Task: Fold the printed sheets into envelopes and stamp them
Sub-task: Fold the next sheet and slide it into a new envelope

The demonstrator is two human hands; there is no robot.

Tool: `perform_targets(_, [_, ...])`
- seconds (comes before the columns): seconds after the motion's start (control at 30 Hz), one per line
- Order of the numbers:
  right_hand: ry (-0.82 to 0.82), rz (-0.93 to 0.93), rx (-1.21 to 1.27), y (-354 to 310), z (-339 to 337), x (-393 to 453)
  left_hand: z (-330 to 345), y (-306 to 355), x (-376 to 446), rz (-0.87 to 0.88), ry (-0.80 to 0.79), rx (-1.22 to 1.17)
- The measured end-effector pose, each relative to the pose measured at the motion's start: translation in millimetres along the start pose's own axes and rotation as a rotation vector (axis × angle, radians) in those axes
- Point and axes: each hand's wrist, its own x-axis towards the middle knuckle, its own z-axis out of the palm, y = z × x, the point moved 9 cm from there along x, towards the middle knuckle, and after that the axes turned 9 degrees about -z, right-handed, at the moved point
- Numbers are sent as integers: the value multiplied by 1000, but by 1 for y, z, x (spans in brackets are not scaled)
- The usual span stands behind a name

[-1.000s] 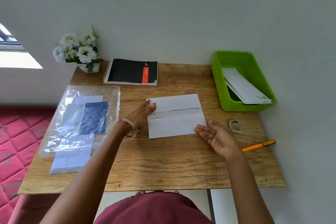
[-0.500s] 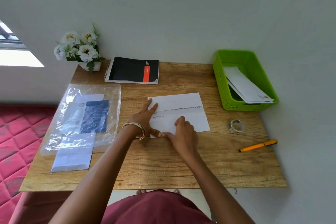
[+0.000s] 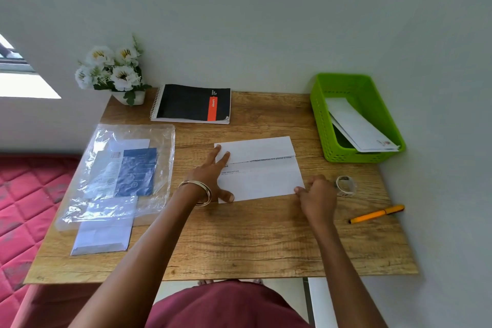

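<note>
Wood table (image 3: 239,242) against grey wall, red quilted bed (image 3: 29,194) on left. Folded sheet (image 3: 262,181) mid-table. Left hand (image 3: 211,178) spread flat on its left edge, right hand (image 3: 316,196) grip pinching its near right corner. Green basket (image 3: 322,125) far right holds envelopes (image 3: 356,125)

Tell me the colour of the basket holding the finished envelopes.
Bright green basket, seen in the head view at the table's far right corner, with white envelopes inside.
</note>
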Motion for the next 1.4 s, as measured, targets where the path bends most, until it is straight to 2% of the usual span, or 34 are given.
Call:
perform_targets(0.07, [-8, 21, 73, -4, 6, -2, -1, 1, 0, 1, 2, 0])
perform_targets(0.17, [-39, 157, 212, 5, 15, 1, -1, 0, -1, 3, 9, -6])
perform_targets(0.27, [-80, 279, 505, 12, 22, 4, -2, 0, -4, 31, 33, -7])
perform_targets(0.37, [-107, 293, 637, 12, 20, 4, -5, 3, -10, 104, 76, 3])
perform_targets(0.47, [-75, 242, 517, 8, 17, 4, -6, 3, -15, 164, 125, 38])
perform_targets(0.6, [-25, 99, -18, -4, 13, 1, -2, 4, -20, 217, 152, 56])
perform_targets(0.73, [-80, 129, -48, -12, 15, -5, 0, 5, -24, 243, 176, 30])
perform_targets(0.8, [-110, 210, 125, -7, 18, -4, 0, 5, -27, 254, 179, 29])
perform_targets(0.9, [-158, 318, 555, 0, 26, -3, -1, 6, -31, 276, 182, 68])
perform_targets(1.1, [-163, 416, 961, 4, 22, -6, 5, 3, -39, 322, 154, 81])
perform_targets(1.17, [-153, 462, 1074, 4, 22, -10, 0, 3, -44, 330, 217, -25])
perform_targets(1.23, [-130, 472, 1138, 5, 19, -12, -10, -1, -52, 320, 362, -255])
perform_targets(1.3, [-145, 423, 1154, 1, 15, -15, -16, -13, -57, 212, 470, -463])
perform_targets(1.4, [-194, 304, 1229, -9, 11, -18, -18, -23, -60, 27, 515, -569])
